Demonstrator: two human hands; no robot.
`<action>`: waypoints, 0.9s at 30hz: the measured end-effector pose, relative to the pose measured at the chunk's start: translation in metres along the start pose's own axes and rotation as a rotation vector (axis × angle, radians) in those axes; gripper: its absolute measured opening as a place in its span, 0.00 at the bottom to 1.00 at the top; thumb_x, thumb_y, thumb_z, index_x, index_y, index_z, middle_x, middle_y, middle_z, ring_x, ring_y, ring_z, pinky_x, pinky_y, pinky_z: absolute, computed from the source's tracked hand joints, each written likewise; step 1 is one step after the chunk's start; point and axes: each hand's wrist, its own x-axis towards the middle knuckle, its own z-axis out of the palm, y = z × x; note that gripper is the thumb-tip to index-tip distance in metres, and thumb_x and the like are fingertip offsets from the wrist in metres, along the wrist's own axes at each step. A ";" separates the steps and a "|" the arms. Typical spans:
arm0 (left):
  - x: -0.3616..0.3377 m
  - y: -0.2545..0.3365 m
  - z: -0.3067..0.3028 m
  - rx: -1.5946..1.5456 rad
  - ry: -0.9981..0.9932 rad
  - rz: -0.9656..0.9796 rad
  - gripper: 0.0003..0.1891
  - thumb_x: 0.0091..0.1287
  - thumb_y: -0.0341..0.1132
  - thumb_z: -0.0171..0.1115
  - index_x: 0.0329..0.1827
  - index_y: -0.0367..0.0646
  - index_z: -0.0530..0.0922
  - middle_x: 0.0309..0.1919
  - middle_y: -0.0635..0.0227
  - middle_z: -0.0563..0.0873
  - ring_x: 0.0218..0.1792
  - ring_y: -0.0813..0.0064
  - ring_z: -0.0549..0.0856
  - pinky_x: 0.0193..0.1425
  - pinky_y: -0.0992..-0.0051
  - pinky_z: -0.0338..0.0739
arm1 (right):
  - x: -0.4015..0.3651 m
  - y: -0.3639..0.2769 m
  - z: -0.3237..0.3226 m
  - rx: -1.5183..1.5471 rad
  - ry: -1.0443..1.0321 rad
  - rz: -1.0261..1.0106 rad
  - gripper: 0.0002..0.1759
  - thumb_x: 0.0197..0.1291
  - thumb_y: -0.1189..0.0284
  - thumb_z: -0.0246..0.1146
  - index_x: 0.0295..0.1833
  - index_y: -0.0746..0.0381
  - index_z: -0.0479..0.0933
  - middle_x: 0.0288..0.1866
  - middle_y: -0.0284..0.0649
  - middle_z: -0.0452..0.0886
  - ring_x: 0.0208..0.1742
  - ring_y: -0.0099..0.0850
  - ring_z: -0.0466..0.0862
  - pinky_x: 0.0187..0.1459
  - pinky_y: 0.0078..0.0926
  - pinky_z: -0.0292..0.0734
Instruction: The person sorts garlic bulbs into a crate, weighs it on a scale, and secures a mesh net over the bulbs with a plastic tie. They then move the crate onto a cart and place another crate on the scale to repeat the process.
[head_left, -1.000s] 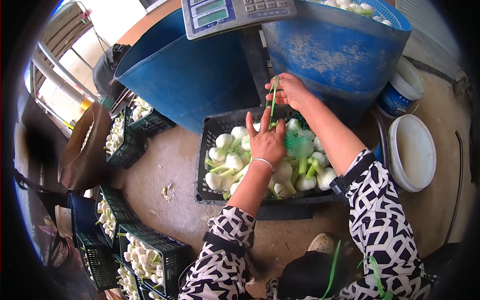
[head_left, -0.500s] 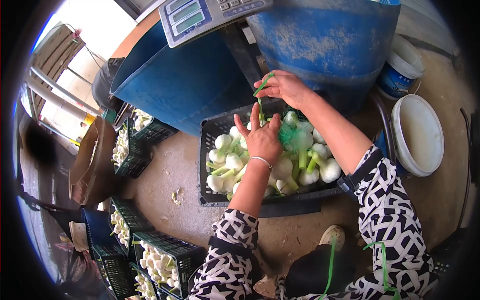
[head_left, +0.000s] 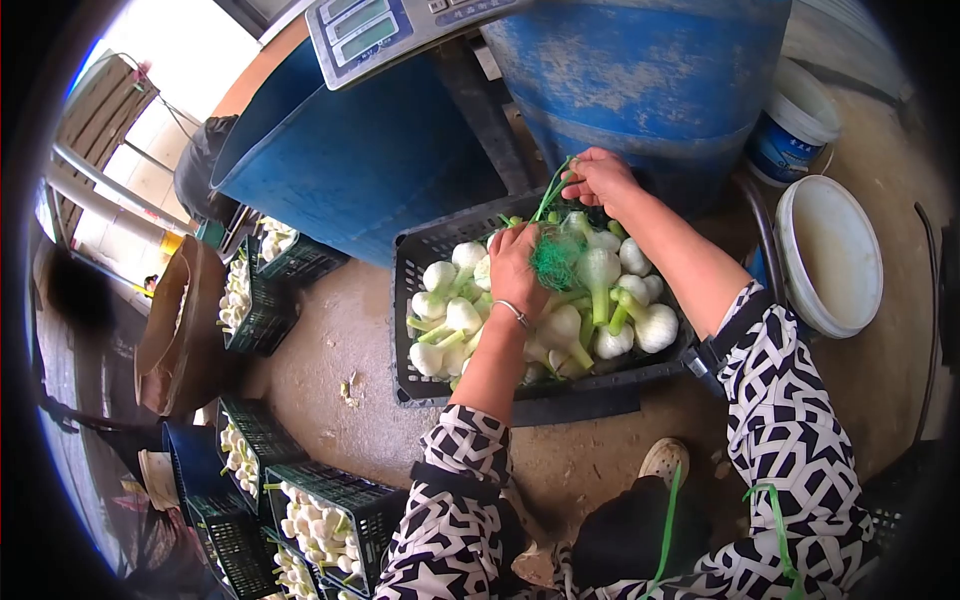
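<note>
A black plastic crate [head_left: 412, 395] holds white garlic bulbs [head_left: 655, 328] with short pale green stems. Bunched green netting [head_left: 555, 258] lies over several bulbs near the middle of the crate, and some bulbs show through the mesh. My left hand [head_left: 515, 268], a bracelet at its wrist, is closed against the gathered netting, its fingertips partly hidden. Up and to the right, my right hand [head_left: 602, 182] pinches thin green ties [head_left: 553, 192]. These strands run down to the netting beside my left hand.
A weighing scale [head_left: 365, 35] stands beyond the crate, between a blue barrel [head_left: 640, 80] and a tilted blue tub [head_left: 350, 160]. White buckets [head_left: 835, 255] stand at the right. More garlic crates [head_left: 375, 510] sit at the left. A shoe [head_left: 664, 460] shows below.
My left hand has gone from spread fingers to closed at the netting. My right hand has shifted right and slightly down, drawing the green ties to a rightward slant.
</note>
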 end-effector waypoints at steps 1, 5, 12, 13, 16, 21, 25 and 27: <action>0.001 -0.003 0.003 -0.069 0.010 -0.026 0.17 0.50 0.34 0.67 0.45 0.47 0.80 0.45 0.60 0.83 0.55 0.58 0.76 0.66 0.62 0.63 | -0.001 0.000 0.001 0.014 0.032 0.013 0.04 0.68 0.72 0.54 0.43 0.61 0.71 0.37 0.40 0.83 0.24 0.28 0.84 0.17 0.22 0.70; 0.000 -0.014 0.010 -0.109 0.047 -0.013 0.15 0.52 0.35 0.67 0.44 0.47 0.80 0.42 0.64 0.83 0.50 0.59 0.76 0.64 0.63 0.64 | -0.010 -0.004 0.007 -0.058 0.139 0.006 0.05 0.68 0.71 0.54 0.42 0.61 0.72 0.39 0.40 0.84 0.26 0.30 0.86 0.21 0.23 0.76; 0.005 -0.020 0.010 -0.161 0.012 0.000 0.10 0.58 0.34 0.63 0.43 0.48 0.81 0.41 0.68 0.84 0.47 0.61 0.76 0.60 0.65 0.65 | -0.029 0.001 -0.011 -0.352 0.204 -0.085 0.07 0.66 0.73 0.53 0.40 0.65 0.74 0.35 0.41 0.84 0.22 0.32 0.85 0.20 0.27 0.76; 0.005 -0.030 0.019 -0.193 0.138 0.123 0.06 0.61 0.33 0.60 0.40 0.46 0.81 0.40 0.66 0.83 0.45 0.60 0.77 0.56 0.65 0.68 | -0.030 0.006 -0.022 -0.541 0.217 -0.128 0.08 0.65 0.72 0.53 0.40 0.65 0.75 0.31 0.41 0.84 0.22 0.32 0.86 0.23 0.27 0.78; 0.013 -0.036 0.017 0.059 0.056 0.232 0.06 0.63 0.32 0.57 0.39 0.45 0.80 0.41 0.64 0.83 0.45 0.59 0.77 0.51 0.65 0.71 | -0.038 0.005 -0.030 -0.688 0.234 -0.111 0.08 0.63 0.71 0.54 0.41 0.64 0.74 0.30 0.41 0.84 0.24 0.35 0.86 0.32 0.30 0.80; 0.007 -0.027 0.013 -0.375 0.070 0.020 0.17 0.72 0.39 0.45 0.38 0.42 0.82 0.32 0.57 0.85 0.35 0.55 0.82 0.46 0.63 0.74 | -0.074 -0.016 -0.044 0.586 -0.006 -0.195 0.05 0.65 0.70 0.58 0.42 0.60 0.73 0.31 0.37 0.80 0.35 0.35 0.85 0.43 0.36 0.78; 0.003 -0.015 0.002 -0.557 -0.034 -0.326 0.26 0.73 0.55 0.45 0.44 0.40 0.82 0.40 0.61 0.86 0.42 0.69 0.81 0.53 0.68 0.73 | -0.141 -0.018 -0.036 0.637 -0.203 -0.231 0.12 0.72 0.62 0.53 0.41 0.59 0.75 0.16 0.27 0.62 0.16 0.21 0.63 0.32 0.31 0.71; 0.004 -0.022 0.013 -0.578 0.032 -0.336 0.27 0.73 0.54 0.44 0.41 0.39 0.83 0.38 0.57 0.86 0.40 0.64 0.82 0.50 0.66 0.74 | -0.180 -0.005 -0.031 0.454 -0.382 -0.292 0.11 0.71 0.66 0.55 0.39 0.61 0.76 0.19 0.29 0.70 0.16 0.17 0.66 0.29 0.23 0.73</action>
